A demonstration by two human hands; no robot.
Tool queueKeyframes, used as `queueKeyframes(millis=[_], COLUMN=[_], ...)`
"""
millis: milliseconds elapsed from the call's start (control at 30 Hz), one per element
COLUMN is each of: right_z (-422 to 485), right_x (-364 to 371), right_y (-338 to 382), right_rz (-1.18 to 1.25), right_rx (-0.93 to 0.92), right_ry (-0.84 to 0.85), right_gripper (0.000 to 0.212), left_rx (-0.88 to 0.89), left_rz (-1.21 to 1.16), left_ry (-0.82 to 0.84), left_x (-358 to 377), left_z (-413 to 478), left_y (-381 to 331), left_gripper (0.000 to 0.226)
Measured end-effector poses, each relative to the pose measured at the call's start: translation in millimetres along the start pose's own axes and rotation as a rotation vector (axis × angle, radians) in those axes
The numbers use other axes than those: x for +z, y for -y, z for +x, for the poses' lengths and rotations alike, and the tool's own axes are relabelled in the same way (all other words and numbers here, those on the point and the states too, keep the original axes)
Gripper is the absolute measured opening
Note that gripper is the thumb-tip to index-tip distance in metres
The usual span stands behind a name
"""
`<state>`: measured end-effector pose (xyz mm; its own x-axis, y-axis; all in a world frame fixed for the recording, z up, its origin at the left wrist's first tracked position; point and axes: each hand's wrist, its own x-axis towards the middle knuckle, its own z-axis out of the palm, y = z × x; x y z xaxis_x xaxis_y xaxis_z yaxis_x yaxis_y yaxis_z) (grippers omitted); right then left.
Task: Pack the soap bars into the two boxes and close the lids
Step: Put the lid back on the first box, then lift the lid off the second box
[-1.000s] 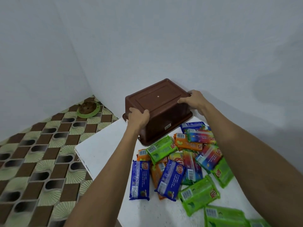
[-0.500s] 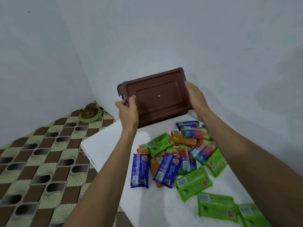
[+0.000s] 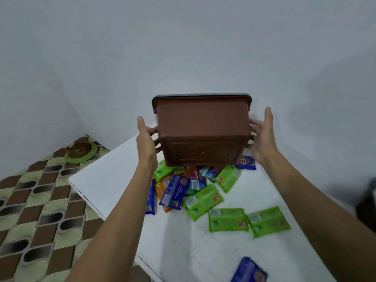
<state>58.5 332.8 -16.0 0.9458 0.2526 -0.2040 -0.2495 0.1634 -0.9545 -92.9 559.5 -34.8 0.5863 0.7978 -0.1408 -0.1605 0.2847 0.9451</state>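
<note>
1. Brown box [image 3: 203,129]: held up off the white table [image 3: 114,176], clamped btwn both my hands. Long axis runs L–R, palm to palm. Base panel tips toward me, dark rim on the far top edge. Can't tell if a lid is on, or what's inside.
2. Left hand [image 3: 147,139]: at the box's L short end. Fingers [image 3: 153,130] curl round that wall, thumb straight up.
3. Right hand [image 3: 262,137]: at the box's R short end. Fingers [image 3: 254,127] bent against the wall, slightly spread, thumb up. Neither hand is nearer, one per end.
4. Next move, my guess: roll the box about its long axis till mouth-up, then set it down. My palms act as pivots.
5. Box build: rigid moulded plastic, matte red-brown, tapered walls, rounded corners, recessed rectangle in base w/ small pale dot.
6. Soap pile [image 3: 193,186]: right below the box. Loose heap of flat oblong bars in glossy film, blue/green/orange/multicolour.
7. Two green bars [image 3: 227,219]: below the box, nearer me, side by side.
8. Lone blue bar [image 3: 249,270]: well below the box, nearest me, blurred.
9. 2nd box: not in view.
</note>
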Motion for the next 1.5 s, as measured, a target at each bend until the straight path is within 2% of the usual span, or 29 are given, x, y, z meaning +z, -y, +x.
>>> queueKeyframes(millis=[167, 300, 333, 400, 433, 500, 600, 733, 867, 1033, 1167, 1333, 1433, 1500], right_z=[-27, -56, -64, -83, -93, -114, -148, -198, -250, -306, -339, -369, -377, -378], right_x=[-81, -136, -147, -163, -170, -186, -218, -260, -296, -344, -374, -394, -398, -400], right_y=[0, 11, 14, 19, 21, 20, 13, -4, -20, -33, -48, -71, -82, -86], right_rz=[0.058, 0.085, 0.072, -0.001, -0.057, -0.195, -0.385, -0.576, -0.595, -0.589, -0.697, -0.817, -0.792, -0.797], right_rx=[0.122, 0.175, 0.191, 0.157, 0.116, 0.069, 0.039, 0.025, -0.003, -0.021, -0.024, -0.026, -0.023, -0.027], right_ry=[0.015, 0.025, 0.002, -0.073, -0.105, -0.148, -0.199, -0.25, -0.28, -0.356, -0.448, -0.493, -0.486, -0.483], right_gripper=[0.092, 0.083, 0.076, 0.044, 0.028, 0.015, 0.022, 0.039, 0.047, 0.055, 0.055, 0.056, 0.054, 0.054], left_rx=[-0.049, -0.128, -0.16, -0.202, -0.209, -0.216, -0.28, -0.32, -0.191, -0.151, -0.111, -0.054, 0.169, 0.275], left_rz=[0.031, 0.123, 0.137, 0.145, 0.13, 0.128, 0.174, 0.397, 0.613, 0.624, 0.642, 0.801, 0.996, 1.043], left_ry=[0.101, 0.231, 0.281, 0.377, 0.384, 0.419, 0.558, 0.667, 0.747, 0.802, 0.835, 0.844, 0.797, 0.78], left_x=[19, 37, 41, 51, 56, 65, 65, 55, 58, 72, 89, 86, 82, 79], left_z=[-21, -39, -45, -60, -72, -97, -133, -166, -204, -254, -295, -317, -325, -328], left_y=[20, 31, 34, 42, 45, 54, 68, 82, 98, 114, 134, 151, 156, 157], left_gripper=[0.066, 0.071, 0.074, 0.072, 0.059, 0.026, 0.013, 0.019, 0.019, 0.058, 0.029, 0.047, 0.032, 0.031])
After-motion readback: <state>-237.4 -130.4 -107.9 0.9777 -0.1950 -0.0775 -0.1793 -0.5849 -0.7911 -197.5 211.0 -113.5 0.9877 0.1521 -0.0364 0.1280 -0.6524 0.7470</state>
